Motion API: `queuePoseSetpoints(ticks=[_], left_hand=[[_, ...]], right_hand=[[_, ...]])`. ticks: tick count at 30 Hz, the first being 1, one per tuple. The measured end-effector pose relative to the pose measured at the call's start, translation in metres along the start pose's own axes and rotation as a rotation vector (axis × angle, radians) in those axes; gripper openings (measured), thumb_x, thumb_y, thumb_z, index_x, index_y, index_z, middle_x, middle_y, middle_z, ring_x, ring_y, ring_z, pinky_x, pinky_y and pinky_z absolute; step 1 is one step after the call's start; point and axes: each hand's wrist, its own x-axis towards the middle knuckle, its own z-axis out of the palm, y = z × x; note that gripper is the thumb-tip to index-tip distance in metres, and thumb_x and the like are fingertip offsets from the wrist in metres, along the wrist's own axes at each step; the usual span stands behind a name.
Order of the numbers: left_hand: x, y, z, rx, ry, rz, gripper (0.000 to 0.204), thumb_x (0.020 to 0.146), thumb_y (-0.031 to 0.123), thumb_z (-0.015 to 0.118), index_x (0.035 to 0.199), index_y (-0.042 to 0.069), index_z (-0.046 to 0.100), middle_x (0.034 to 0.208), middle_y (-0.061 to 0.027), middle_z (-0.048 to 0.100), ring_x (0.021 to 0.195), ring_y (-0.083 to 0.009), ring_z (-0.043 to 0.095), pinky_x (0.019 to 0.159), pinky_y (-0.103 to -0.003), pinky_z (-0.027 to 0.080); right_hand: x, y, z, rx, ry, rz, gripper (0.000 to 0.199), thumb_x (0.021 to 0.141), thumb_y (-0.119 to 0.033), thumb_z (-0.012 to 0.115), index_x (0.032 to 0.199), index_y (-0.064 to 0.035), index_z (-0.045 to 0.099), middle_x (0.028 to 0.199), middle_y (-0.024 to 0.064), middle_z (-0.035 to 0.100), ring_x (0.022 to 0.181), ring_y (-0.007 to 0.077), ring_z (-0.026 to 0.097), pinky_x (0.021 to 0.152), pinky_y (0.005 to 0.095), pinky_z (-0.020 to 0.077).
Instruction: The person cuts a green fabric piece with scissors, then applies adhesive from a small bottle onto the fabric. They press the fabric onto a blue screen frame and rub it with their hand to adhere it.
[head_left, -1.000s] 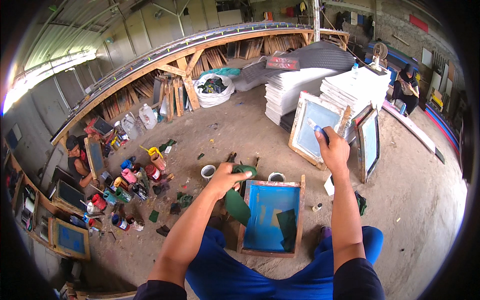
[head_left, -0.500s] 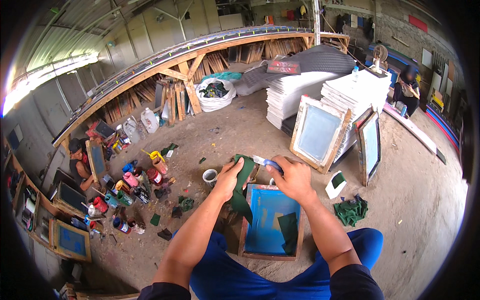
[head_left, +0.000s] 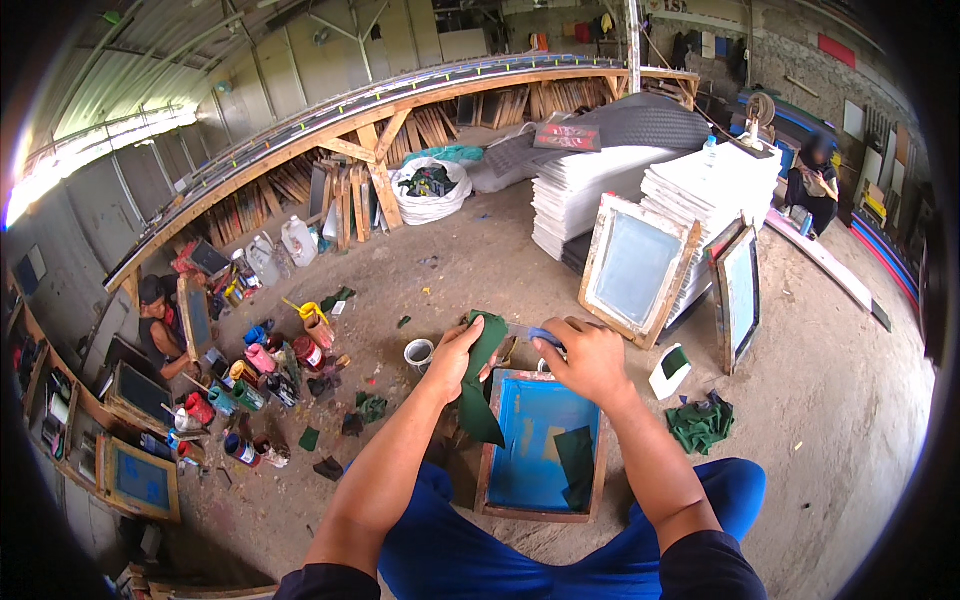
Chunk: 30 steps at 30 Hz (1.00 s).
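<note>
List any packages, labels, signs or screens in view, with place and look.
Jugs: left, by the bench, white plastic.
Paint pots: left floor, small, mixed colours.
Sack: under the bench, white, bulging.
Printed panel: atop the sheet stacks, dark with red.
Screen frames: leaning right, wood, pale mesh.

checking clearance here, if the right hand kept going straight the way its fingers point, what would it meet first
The right hand, with a small blue tool in its grip, points left toward the dark green cloth held by the left hand. It would likely meet that cloth first, though depth is unclear.
</note>
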Motion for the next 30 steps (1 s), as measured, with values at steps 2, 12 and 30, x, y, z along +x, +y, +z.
queuePoseSetpoints(ticks=[2,12,30], left_hand=[[0.001,-0.001,0.0,0.008,-0.01,0.013,0.042,0.107,0.043,0.058,0.096,0.004,0.066,0.074,-0.0075,0.063,0.058,-0.0159,0.058,0.049,-0.03,0.045],[0.004,-0.013,0.007,0.096,0.125,0.028,0.041,0.103,0.045,0.066,0.095,0.005,0.071,0.075,-0.0021,0.066,0.058,-0.0112,0.058,0.053,-0.027,0.046],[0.005,-0.022,0.024,0.06,0.057,0.23,0.024,0.096,0.022,0.079,0.109,0.002,0.076,0.097,-0.001,0.075,0.082,-0.0079,0.065,0.074,-0.026,0.052]], right_hand=[[0.0,-0.003,0.0,0.005,-0.009,-0.004,0.022,0.093,-0.035,0.071,0.097,-0.0138,0.073,0.081,0.0076,0.072,0.069,0.032,0.071,0.059,0.044,0.0542],[0.0,-0.005,0.013,0.623,-0.092,0.473,0.041,0.092,-0.042,0.079,0.094,-0.0023,0.069,0.067,0.0064,0.064,0.063,0.0199,0.068,0.058,0.0384,0.0511],[-0.003,-0.013,0.028,0.776,0.045,0.538,0.038,0.091,-0.036,0.081,0.093,0.0005,0.07,0.064,0.0065,0.063,0.058,0.0138,0.06,0.055,0.0345,0.0461]])
